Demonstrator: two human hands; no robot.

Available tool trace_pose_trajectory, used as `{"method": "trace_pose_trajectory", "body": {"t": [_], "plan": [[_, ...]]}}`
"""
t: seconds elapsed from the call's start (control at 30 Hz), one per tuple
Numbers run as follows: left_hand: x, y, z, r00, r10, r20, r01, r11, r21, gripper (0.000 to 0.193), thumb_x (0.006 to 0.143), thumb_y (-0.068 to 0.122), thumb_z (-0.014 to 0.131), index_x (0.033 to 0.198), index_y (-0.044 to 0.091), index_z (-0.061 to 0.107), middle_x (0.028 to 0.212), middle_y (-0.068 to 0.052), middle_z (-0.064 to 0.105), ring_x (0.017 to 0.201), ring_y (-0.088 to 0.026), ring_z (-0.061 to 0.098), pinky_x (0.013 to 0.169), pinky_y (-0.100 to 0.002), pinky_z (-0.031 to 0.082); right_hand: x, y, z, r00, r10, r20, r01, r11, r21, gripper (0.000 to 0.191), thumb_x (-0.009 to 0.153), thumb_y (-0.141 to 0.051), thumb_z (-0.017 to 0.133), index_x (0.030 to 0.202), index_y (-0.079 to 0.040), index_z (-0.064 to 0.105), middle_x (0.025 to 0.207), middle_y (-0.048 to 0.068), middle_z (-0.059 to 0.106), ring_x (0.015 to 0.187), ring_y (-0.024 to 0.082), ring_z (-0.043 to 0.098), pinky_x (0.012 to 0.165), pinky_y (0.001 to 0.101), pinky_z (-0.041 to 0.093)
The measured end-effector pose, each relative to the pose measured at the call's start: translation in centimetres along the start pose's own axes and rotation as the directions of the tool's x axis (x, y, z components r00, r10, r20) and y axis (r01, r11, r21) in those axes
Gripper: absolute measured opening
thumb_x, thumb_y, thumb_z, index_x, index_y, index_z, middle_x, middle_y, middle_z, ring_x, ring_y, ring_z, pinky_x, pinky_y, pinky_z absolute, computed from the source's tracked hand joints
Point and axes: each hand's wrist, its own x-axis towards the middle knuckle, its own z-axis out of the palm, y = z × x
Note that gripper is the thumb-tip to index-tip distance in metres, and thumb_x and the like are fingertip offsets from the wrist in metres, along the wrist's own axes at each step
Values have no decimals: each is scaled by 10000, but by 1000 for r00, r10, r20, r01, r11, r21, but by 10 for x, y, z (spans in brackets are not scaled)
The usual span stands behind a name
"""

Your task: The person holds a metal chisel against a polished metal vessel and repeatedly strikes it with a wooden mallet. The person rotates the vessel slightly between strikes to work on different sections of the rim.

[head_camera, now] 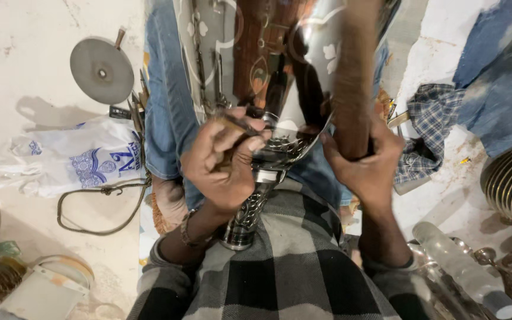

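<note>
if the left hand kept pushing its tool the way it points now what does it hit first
The left hand holds a thin tool angled right and slightly down. Going on, it would most likely meet the patterned band of the shiny metal vase right at its tip, though depth is hard to judge.

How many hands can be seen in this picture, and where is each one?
2. The left hand grips a thin tool against the shiny engraved metal vessel. The right hand steadies the vessel's right edge. No other person's hand shows, though one could be out of view.
</note>
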Motion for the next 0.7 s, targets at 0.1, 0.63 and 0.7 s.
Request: {"method": "trace_pose_trajectory", "body": {"t": [0.1,0.63,0.7], "plan": [[-6,-11,5,997,77,-29,-72,989,131,468,1018,-231,621,1433,-37,525,1143,-184,744,998,-220,785,861,-281,698,46,-35,-21,977,70,203,-47,992,-114,229,851,-97,777,1022,-13,650,753,49,665,556,99,637,528,246,468],[-2,-9,-13,980,132,152,-193,832,521,226,780,-88,654,985,-25,728,777,-40,710,559,-90,585,516,-250,449,125,-120,-75,663,51,747,624,513,-589,234,856,-294,724,1010,-145,629,666,12,597,554,128,558,487,269,465],[3,-9,-13,975,116,192,-197,851,488,260,793,-80,645,1028,-11,732,845,-50,757,602,-94,640,532,-233,488,121,-114,-73,731,-34,681,507,696,-509,228,840,-212,731,1018,-128,614,712,24,593,584,139,569,549,283,454]]}}
